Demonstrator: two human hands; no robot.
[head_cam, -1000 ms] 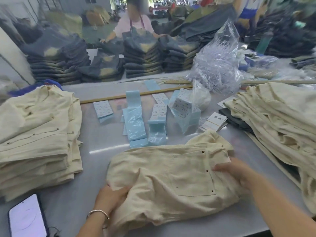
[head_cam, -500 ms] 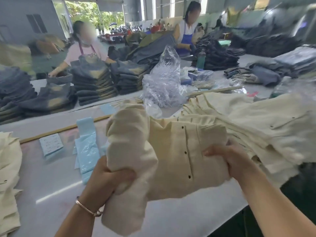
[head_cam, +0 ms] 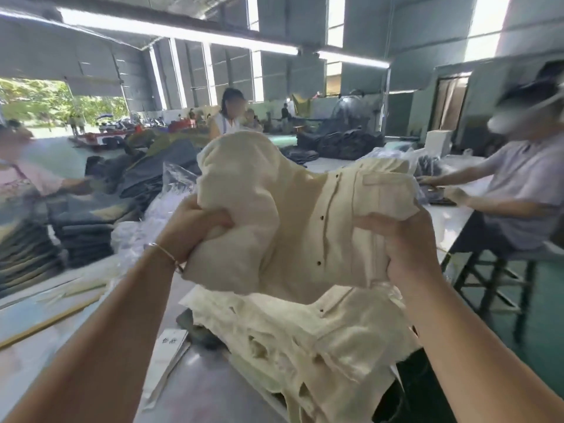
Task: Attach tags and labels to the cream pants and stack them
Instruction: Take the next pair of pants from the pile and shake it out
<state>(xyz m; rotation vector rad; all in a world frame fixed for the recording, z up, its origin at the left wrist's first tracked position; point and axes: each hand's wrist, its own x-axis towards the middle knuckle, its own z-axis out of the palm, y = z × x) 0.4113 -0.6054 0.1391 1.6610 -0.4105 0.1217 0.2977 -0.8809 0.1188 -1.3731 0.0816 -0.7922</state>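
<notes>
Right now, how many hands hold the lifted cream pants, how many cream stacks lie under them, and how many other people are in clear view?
Hands holding the lifted cream pants: 2, the left hand and the right hand
Cream stack beneath: 1
Other people in clear view: 3, at left, at centre, at right
Total: 6

Both forearms were bare, with no sleeve reaching into view on either side. The left hand point(head_cam: 195, 227) wore a thin metal bangle point(head_cam: 166, 254) at the wrist, pale and shiny, with a small darker clasp or charm on its lower side. The right hand point(head_cam: 409, 248) and its wrist carried nothing, and no rings showed on the fingers point(head_cam: 369, 222).
</notes>
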